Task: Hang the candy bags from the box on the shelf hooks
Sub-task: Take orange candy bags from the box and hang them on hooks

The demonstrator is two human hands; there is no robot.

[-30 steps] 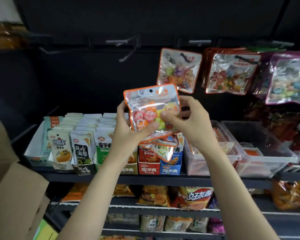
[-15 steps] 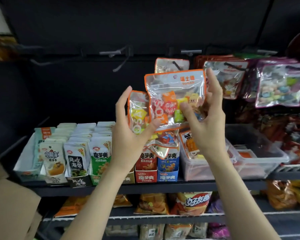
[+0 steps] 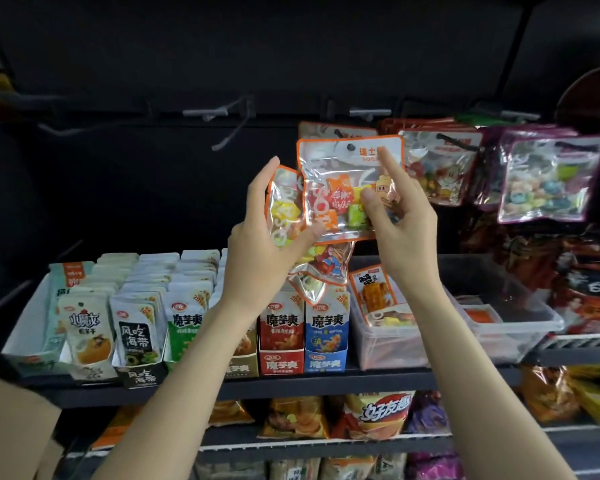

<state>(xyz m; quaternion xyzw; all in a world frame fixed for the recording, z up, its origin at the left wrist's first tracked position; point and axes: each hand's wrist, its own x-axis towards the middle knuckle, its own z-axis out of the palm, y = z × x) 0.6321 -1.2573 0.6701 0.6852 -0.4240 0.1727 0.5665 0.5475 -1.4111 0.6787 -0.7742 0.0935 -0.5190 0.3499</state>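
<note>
My right hand (image 3: 399, 216) pinches an orange-edged clear candy bag (image 3: 329, 171) and holds it upright in front of a hook (image 3: 369, 114), right over a matching bag (image 3: 321, 130) that hangs there. The bag's hang hole sits near its top middle. My left hand (image 3: 262, 242) grips a few more of the same candy bags (image 3: 284, 206), which droop below the palm. An empty hook (image 3: 219, 112) juts out to the left. The box shows only as a brown corner (image 3: 11, 424) at lower left.
More candy bags hang to the right, orange-edged (image 3: 437, 168) and purple-edged (image 3: 548, 181). Below, a shelf (image 3: 291, 382) carries rows of snack packs in cartons (image 3: 136, 323) and clear plastic bins (image 3: 499, 317). Lower shelves hold chip bags (image 3: 378, 414).
My right hand has lifted one bag away from the bunch and up toward the hook with the hanging bag. The left hand stays lower with the other bags. The view has tilted up.
</note>
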